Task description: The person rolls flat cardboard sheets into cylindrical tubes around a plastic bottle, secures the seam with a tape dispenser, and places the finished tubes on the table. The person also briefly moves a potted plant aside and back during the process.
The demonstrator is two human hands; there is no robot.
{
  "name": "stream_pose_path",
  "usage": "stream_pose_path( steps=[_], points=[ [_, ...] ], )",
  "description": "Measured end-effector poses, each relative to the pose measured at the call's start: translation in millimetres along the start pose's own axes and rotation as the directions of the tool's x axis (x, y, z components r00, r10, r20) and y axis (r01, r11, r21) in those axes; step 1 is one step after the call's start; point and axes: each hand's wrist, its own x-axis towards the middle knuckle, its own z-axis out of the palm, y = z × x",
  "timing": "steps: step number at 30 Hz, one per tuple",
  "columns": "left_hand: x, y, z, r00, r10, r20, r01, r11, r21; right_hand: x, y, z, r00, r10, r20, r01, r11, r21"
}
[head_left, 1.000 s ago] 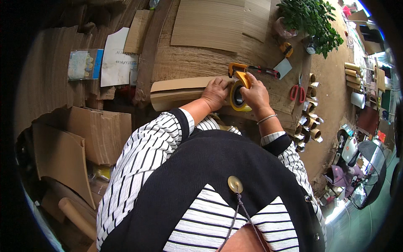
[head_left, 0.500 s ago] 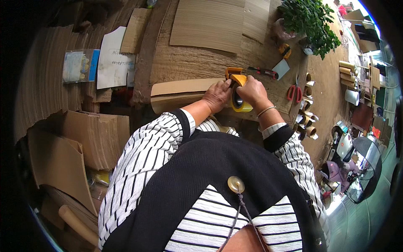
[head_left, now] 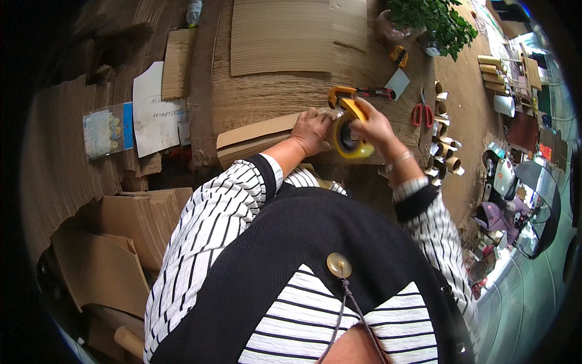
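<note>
My right hand [head_left: 377, 128] is closed around a yellow-orange tape dispenser [head_left: 359, 108], tilted, with a roll of yellowish packing tape [head_left: 347, 136] in it. Beside it, my left hand [head_left: 311, 131] grips the right end of a long folded cardboard piece [head_left: 257, 134] at the table's near edge. Its fingers are bent over the cardboard, and that end is hidden under them. What looks like a short bit of clear tape [head_left: 335, 113] shows between the left fingers and the dispenser's head.
Flat cardboard sheets [head_left: 282, 39] lie farther back on the wooden table [head_left: 260, 97]. A dark red utility knife [head_left: 379, 92], red-handled scissors [head_left: 422, 114] and a leafy plant [head_left: 433, 24] are to the right. Cardboard stacks [head_left: 145, 221] stand at the left.
My right hand has drawn the dispenser slightly right, apart from my left hand, and tilted it. The left hand stays on the cardboard's end. The whole view has shifted a little.
</note>
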Motion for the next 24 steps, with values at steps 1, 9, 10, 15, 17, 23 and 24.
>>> stream_pose_path(
  steps=[1, 9, 10, 15, 17, 23, 24],
  points=[
    [0, -3, 0, 1.0, 0.007, -0.02, -0.007, 1.0, -0.022, -24, 15, 5, 0.993, -0.098, -0.071, 0.102, 0.994, 0.049],
    [6, -7, 1, 0.993, 0.01, 0.119, -0.006, 0.999, -0.036, -99, 62, 69, 0.936, -0.115, -0.333, 0.01, 0.954, -0.301],
    [8, -8, -1, 0.982, -0.017, 0.189, 0.02, 1.0, -0.014, -95, 61, 71, 0.939, -0.096, -0.33, -0.017, 0.946, -0.324],
    [7, 0, -11, 0.992, 0.004, 0.128, -0.007, 1.0, 0.018, -95, 66, 72, 0.947, -0.088, -0.31, -0.026, 0.938, -0.345],
    [9, 0, -8, 0.992, 0.031, 0.119, -0.041, 0.996, 0.075, -96, 67, 75, 0.95, -0.073, -0.304, -0.037, 0.94, -0.34],
    [12, 12, 10, 0.979, -0.065, 0.193, 0.018, 0.972, 0.233, -101, 86, 77, 0.933, -0.147, -0.33, 0.046, 0.955, -0.294],
    [20, 21, 0, 0.943, -0.157, 0.294, 0.085, 0.966, 0.242, -102, 88, 78, 0.928, -0.161, -0.337, 0.059, 0.954, -0.293]
  ],
)
